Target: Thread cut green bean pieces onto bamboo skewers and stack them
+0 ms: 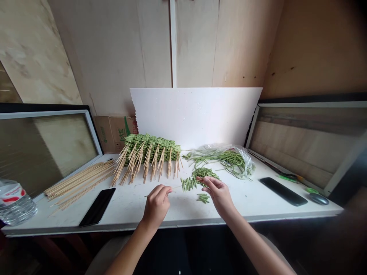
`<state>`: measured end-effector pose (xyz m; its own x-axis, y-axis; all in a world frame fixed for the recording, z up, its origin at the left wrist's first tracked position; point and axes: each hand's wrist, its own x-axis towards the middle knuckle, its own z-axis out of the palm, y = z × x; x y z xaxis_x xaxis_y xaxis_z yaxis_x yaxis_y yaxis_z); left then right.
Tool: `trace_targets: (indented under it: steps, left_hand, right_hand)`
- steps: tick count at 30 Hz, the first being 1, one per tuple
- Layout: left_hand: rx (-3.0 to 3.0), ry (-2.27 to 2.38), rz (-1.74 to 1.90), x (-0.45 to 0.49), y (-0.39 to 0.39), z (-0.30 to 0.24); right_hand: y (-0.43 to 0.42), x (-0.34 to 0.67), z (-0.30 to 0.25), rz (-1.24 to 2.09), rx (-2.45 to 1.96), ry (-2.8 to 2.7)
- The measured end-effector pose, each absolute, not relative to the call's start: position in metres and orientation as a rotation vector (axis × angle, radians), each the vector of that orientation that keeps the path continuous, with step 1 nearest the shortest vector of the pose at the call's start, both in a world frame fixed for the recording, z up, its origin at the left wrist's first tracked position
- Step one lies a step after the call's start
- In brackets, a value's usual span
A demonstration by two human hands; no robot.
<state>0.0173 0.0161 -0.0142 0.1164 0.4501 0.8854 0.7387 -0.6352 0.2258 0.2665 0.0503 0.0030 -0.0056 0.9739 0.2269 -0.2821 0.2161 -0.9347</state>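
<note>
The left hand (156,202) has its fingers clamped on a thin skewer (176,187); the right hand (219,193) pinches the other end, thumb and forefinger together. Held between them above the table (174,214), the skewer's long axis runs from just below 9 o'clock to just above 3, with green bean pieces (189,184) threaded crosswise, about 12 to 6. Loaded skewers (151,149) lie toward 11. At 10, a cardboard box (116,131) bears green print; at 9, a bottle (17,202) has a red-and-white label. Neither reads clearly.
</note>
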Motion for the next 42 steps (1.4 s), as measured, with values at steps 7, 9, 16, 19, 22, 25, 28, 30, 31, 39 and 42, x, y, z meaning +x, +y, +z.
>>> trace_targets:
  steps: [7,9,16,19,22,25,28,30,31,39,42]
  left_hand:
    - [-2.145,-1.195,-1.554,0.015,0.018,-0.015]
    - [-2.146,-1.213,-1.581,0.013,0.02,-0.014]
    - [-2.161,-1.23,-1.563,0.008,0.021,-0.012]
    - [-2.176,-1.226,-1.529,0.009,0.019,-0.012]
    - [-2.198,-1.217,-1.512,0.011,0.018,-0.011]
    - [-2.221,-1.216,-1.492,0.012,0.017,-0.01]
    - [-2.241,-1.22,-1.442,0.012,0.017,-0.008]
    - [-2.243,-1.219,-1.414,0.012,0.016,-0.007]
    - [-2.242,-1.218,-1.406,0.013,0.016,-0.007]
    - [-2.285,-1.266,-1.321,0.013,0.017,-0.01]
    - [-2.28,-1.263,-1.3,0.013,0.018,-0.012]
  right_hand:
    - [0.049,0.265,0.005,1.147,-0.807,-1.151]
    - [0.05,0.266,0.005,1.158,-0.8,-1.143]
    - [0.054,0.271,0.005,1.2,-0.781,-1.117]
    - [0.053,0.271,0.008,1.207,-0.777,-1.095]
    - [0.053,0.27,0.01,1.23,-0.777,-1.055]
    - [0.053,0.269,0.009,1.251,-0.764,-1.039]
    - [0.053,0.27,0.008,1.206,-0.781,-1.1]
    - [0.054,0.272,0.007,1.156,-0.798,-1.154]
    - [0.054,0.273,0.007,1.136,-0.802,-1.173]
    - [0.05,0.274,0.011,1.048,-0.843,-1.242]
    - [0.046,0.273,0.017,1.031,-0.861,-1.251]
